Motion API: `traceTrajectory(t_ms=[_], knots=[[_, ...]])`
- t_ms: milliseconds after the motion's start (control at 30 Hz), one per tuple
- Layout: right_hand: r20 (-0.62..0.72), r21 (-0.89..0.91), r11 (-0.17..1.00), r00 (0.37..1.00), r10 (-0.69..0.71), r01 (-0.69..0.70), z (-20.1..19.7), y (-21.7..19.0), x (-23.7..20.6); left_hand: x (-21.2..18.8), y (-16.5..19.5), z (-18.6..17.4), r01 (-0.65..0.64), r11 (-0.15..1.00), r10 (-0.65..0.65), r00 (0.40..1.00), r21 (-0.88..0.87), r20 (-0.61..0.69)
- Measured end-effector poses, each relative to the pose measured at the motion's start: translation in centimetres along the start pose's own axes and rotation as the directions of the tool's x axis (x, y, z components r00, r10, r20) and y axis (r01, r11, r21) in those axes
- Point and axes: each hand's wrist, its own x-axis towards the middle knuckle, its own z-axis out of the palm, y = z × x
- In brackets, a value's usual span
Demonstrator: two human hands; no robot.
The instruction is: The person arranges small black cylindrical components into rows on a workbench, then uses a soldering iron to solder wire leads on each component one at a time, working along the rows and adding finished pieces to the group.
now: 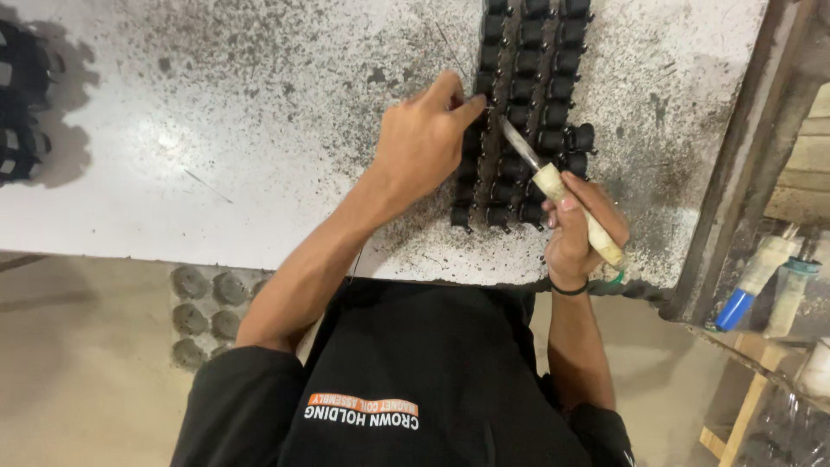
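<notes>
The surface (216, 156) is a pale, flat slab, heavily speckled with dark grit; the grit is densest around and beyond the fingers of both hands. A dark raised rim (735, 173) bounds the surface on the side outboard of the right hand.

A block of black moulded parts (527, 112) lies on the surface in three parallel rows. The rows start just beside the right hand's knuckles and run away from the person, past the fingertips of both hands, to the far edge of the view.

The left hand (424, 143) rests on the near-left edge of the block. Its fingers (462, 108) are drawn together, the tips pressed on the left-hand row of parts. Whether they grip a part or only hold it down cannot be told.

The right hand (579, 229) sits at the near end of the block. Its fingers are clamped around the pale handle of a knife (553, 182). The blade runs diagonally from those fingers toward the left fingertips, and its tip lies over the rows, just beside the left index finger.

A black band (568, 290) circles the right wrist.
</notes>
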Motion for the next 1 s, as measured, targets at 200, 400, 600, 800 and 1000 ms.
traceTrajectory(t_ms=[200, 400, 600, 800, 1000], knots=[[0.011, -0.020, 1.000, 1.000, 0.007, -0.007, 0.0, 0.1, 0.0, -1.4, -1.8, 2.8, 0.013, 0.994, -0.008, 0.999, -0.107, 0.049], [-0.007, 0.056, 0.996, 0.997, 0.074, -0.074, -0.2, 0.3, 0.5, -0.1, -1.6, 2.8, -0.014, 0.997, 0.023, 0.993, -0.078, 0.115], [-0.031, 0.060, 0.990, 0.991, 0.130, -0.128, -0.1, 0.3, 0.5, 0.2, -0.9, 2.9, 0.009, 1.000, -0.006, 0.986, -0.014, 0.164], [-0.020, 0.063, 0.995, 0.997, 0.077, -0.075, -0.1, 0.2, 0.6, -0.1, -0.5, 2.4, -0.009, 0.995, 0.020, 0.994, -0.097, 0.109], [-0.024, 0.056, 0.998, 0.999, 0.039, -0.038, 0.0, 0.2, 0.7, -0.4, -1.0, 2.3, 0.047, 0.985, -0.029, 0.994, -0.167, 0.107]])
